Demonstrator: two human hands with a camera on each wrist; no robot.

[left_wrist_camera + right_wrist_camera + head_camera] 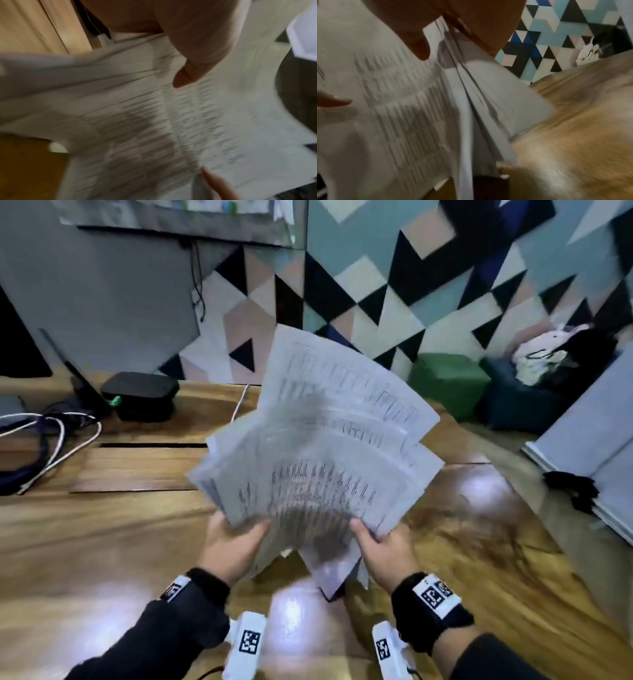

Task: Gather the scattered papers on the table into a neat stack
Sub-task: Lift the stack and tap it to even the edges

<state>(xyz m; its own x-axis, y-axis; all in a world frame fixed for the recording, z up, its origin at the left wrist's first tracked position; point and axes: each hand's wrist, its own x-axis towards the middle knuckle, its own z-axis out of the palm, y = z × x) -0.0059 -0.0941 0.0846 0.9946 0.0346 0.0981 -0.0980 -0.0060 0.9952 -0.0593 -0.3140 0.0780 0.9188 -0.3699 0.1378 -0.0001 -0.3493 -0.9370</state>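
A fanned bundle of printed white papers (318, 460) is lifted above the wooden table (102, 542), its sheets splayed and uneven. My left hand (233, 539) grips the bundle's lower left edge, thumb on top. My right hand (380, 546) grips the lower right edge, thumb on the top sheet. In the left wrist view the papers (154, 121) fill the frame under my left thumb (197, 54). The right wrist view shows the papers (393, 108) pinched under my right thumb (412, 37), with the sheet edges spread apart. All frames are motion-blurred.
A black box (140, 395) and tangled cables (51, 440) lie at the table's back left. A slot (154, 445) cuts the tabletop. A green stool (448, 381) and a dark seat with a bag (548, 371) stand beyond the table. A grey panel (589, 446) is at right.
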